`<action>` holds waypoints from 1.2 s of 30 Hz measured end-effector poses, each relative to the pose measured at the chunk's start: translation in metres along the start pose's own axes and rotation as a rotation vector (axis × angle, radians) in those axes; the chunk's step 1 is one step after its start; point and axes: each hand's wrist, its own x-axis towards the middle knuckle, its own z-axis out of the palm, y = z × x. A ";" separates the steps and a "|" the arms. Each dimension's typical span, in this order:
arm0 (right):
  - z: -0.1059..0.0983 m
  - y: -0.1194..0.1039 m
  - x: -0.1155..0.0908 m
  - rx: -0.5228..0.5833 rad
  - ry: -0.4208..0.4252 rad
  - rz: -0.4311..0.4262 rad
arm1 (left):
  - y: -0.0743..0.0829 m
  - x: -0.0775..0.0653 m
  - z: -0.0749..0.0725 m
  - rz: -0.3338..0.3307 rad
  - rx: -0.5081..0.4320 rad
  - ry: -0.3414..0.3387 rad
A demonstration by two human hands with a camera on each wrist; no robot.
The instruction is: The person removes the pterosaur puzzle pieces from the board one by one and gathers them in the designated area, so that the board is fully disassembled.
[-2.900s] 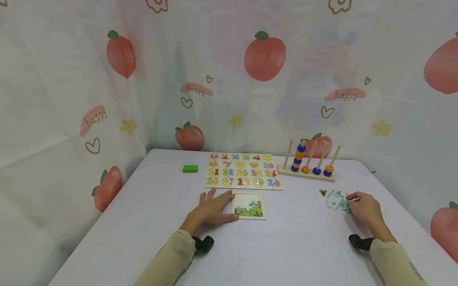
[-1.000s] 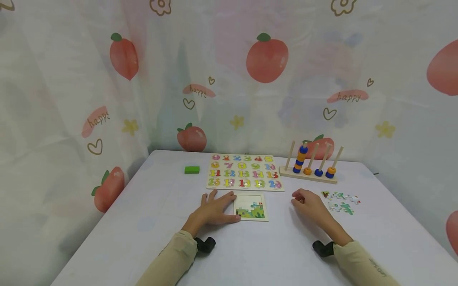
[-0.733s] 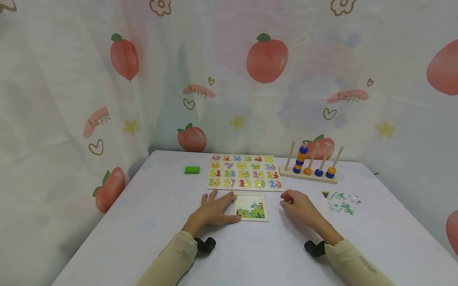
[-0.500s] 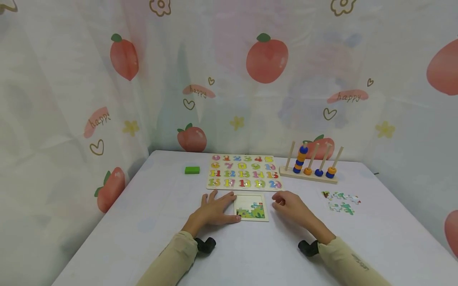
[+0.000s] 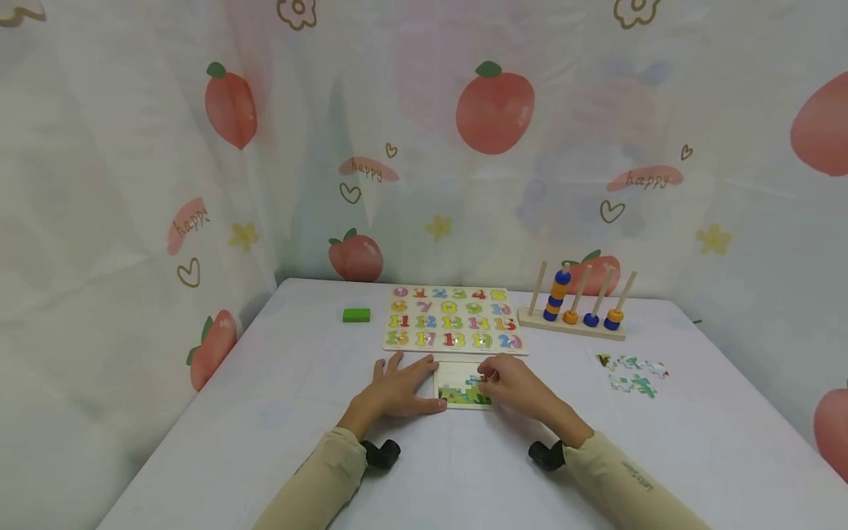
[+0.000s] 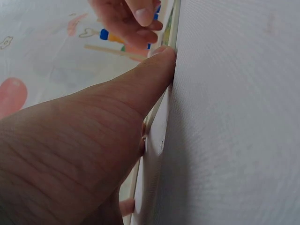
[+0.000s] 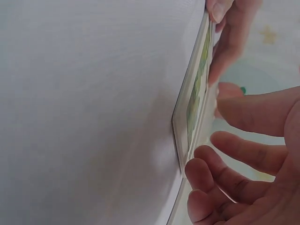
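A small square jigsaw puzzle tray (image 5: 453, 370) lies in front of me, green and blue pieces (image 5: 457, 396) filling its lower part. My left hand (image 5: 392, 390) rests at its left side with fingers spread, thumb and fingertips at the frame's edge. Over the tray's right side hovers my right hand (image 5: 520, 386), covering part of it. In the right wrist view its thumb and loosely bent fingers (image 7: 251, 152) stand apart, with nothing visible between them, close by the frame's corner. Several loose jigsaw pieces (image 5: 641, 385) lie on the table farther right.
A wooden number board (image 5: 453, 316) lies behind the tray, near it. At the back right stands a peg rack (image 5: 571, 324) with blue and orange beads. A green block (image 5: 356, 315) sits left of the board. Printed cloth (image 5: 411, 110) hangs behind and beside the table (image 5: 457, 471).
My right hand has left the loose pieces and moved left across the table to the puzzle tray. My left hand has stayed at the tray's left edge.
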 end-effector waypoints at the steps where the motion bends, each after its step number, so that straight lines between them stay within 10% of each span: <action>1: 0.002 0.000 0.002 -0.009 -0.006 0.001 | 0.000 0.000 0.000 0.001 0.000 0.001; 15: 0.003 -0.008 0.012 -0.149 -0.065 0.027 | 0.000 -0.001 -0.001 0.006 0.012 0.014; 36: 0.000 0.000 0.009 0.030 -0.002 0.013 | -0.003 0.002 0.002 0.000 0.006 0.002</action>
